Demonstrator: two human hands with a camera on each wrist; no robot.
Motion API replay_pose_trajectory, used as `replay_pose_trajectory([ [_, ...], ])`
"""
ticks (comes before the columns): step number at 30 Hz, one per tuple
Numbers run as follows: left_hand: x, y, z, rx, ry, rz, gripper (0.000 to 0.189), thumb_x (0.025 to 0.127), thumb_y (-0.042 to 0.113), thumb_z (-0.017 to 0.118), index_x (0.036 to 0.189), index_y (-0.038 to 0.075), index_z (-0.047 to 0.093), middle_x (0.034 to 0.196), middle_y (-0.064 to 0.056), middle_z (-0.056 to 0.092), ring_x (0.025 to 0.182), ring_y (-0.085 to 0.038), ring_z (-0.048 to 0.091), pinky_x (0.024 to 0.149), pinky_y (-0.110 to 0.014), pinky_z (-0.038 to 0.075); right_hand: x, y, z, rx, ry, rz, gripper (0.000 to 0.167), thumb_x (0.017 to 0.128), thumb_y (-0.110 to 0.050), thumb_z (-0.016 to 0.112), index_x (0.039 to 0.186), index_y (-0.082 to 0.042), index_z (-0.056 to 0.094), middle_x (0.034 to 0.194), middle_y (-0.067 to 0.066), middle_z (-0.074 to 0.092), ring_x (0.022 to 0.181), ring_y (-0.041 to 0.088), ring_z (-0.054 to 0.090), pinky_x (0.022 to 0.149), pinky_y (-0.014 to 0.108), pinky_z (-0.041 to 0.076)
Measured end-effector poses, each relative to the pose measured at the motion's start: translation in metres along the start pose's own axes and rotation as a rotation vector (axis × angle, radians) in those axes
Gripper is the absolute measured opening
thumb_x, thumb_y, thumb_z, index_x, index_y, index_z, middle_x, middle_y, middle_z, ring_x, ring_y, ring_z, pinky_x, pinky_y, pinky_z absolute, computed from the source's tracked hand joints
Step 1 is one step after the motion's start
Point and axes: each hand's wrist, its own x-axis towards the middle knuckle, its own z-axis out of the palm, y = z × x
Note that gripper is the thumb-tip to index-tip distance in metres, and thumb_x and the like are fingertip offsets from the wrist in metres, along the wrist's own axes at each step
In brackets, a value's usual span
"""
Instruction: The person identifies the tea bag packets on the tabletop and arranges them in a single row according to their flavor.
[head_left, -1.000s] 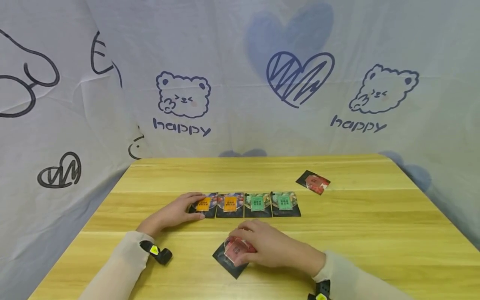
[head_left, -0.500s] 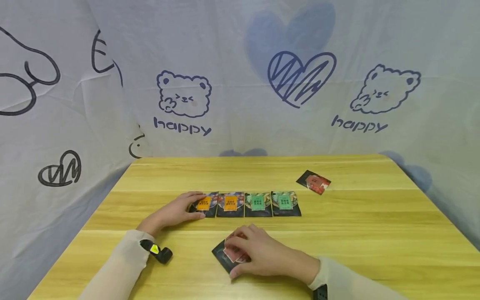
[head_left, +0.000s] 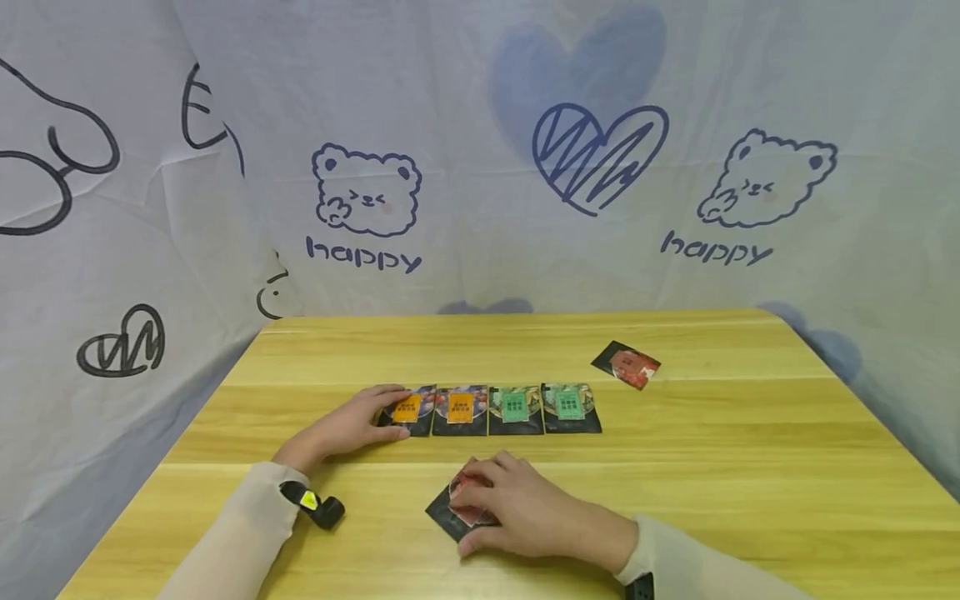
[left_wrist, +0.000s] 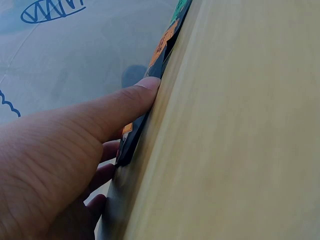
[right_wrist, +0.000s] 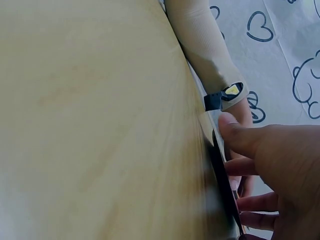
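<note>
In the head view my left hand (head_left: 348,425) rests on the leftmost orange-labelled packet (head_left: 420,408), thumb along its near edge and fingers on its far part. Touching that one on the right is a second orange-labelled packet (head_left: 461,410), followed by two green-labelled packets (head_left: 515,408) (head_left: 572,407) in a straight row. Nearer to me, my right hand (head_left: 532,517) lies over a black packet with a red label (head_left: 450,512), set at a slant. Its fingers touch the top, while the thumb sits spread near the packet's near corner. The hand covers part of the red label.
Another red-labelled packet (head_left: 628,364) lies at a slant farther back, right of the row. All stand on a wood-grain table (head_left: 712,467). Behind it hangs a white cloth (head_left: 465,233) printed with bears and hearts.
My right thumb has slid off the red label toward the near side, and the right hand has spread a little. The left hand and the row of packets stay put.
</note>
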Motion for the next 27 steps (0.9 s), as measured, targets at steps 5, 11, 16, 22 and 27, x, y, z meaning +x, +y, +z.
replay_pose_trajectory([
  [5,-0.001,0.001,0.0,0.001,-0.004,0.002,0.078,0.089,0.056,0.064,0.151,0.015,0.04,0.155,-0.016,0.03,0.141,-0.04,0.027,0.11,-0.06,0.028,-0.001,-0.001,-0.001,0.016,0.007,0.016,0.041,0.095,-0.058,0.05,0.122,-0.03,0.061,0.134,-0.004,0.052,0.122,0.018,0.045,0.097,0.047,0.042],
  [11,-0.001,0.001,-0.001,-0.001,-0.001,0.001,0.078,0.089,0.055,0.065,0.151,0.015,0.04,0.156,-0.016,0.03,0.141,-0.04,0.026,0.11,-0.06,0.027,-0.004,-0.001,-0.005,0.014,-0.011,0.117,0.055,0.089,-0.062,0.056,0.13,-0.026,0.057,0.137,0.003,0.049,0.125,0.022,0.045,0.101,0.048,0.041],
  [16,-0.002,0.003,-0.002,0.005,-0.002,-0.001,0.078,0.089,0.054,0.065,0.151,0.015,0.04,0.156,-0.016,0.03,0.141,-0.041,0.026,0.11,-0.06,0.027,-0.004,0.002,-0.01,-0.009,-0.04,0.141,0.068,0.086,-0.066,0.056,0.141,-0.026,0.054,0.142,0.006,0.049,0.125,0.024,0.046,0.102,0.046,0.042],
  [22,-0.002,0.003,-0.002,0.008,0.0,-0.004,0.077,0.089,0.054,0.065,0.151,0.015,0.04,0.156,-0.016,0.03,0.141,-0.04,0.026,0.11,-0.06,0.027,-0.006,0.007,-0.01,-0.009,-0.049,0.092,0.065,0.087,-0.065,0.055,0.14,-0.027,0.056,0.144,0.005,0.05,0.126,0.023,0.048,0.103,0.041,0.043],
  [27,-0.001,0.001,-0.001,0.006,0.002,-0.003,0.077,0.089,0.054,0.065,0.151,0.016,0.04,0.156,-0.015,0.03,0.141,-0.04,0.026,0.11,-0.06,0.027,-0.011,0.01,-0.011,0.001,-0.039,0.028,0.06,0.09,-0.059,0.055,0.14,-0.026,0.056,0.141,0.003,0.051,0.126,0.02,0.048,0.102,0.039,0.044],
])
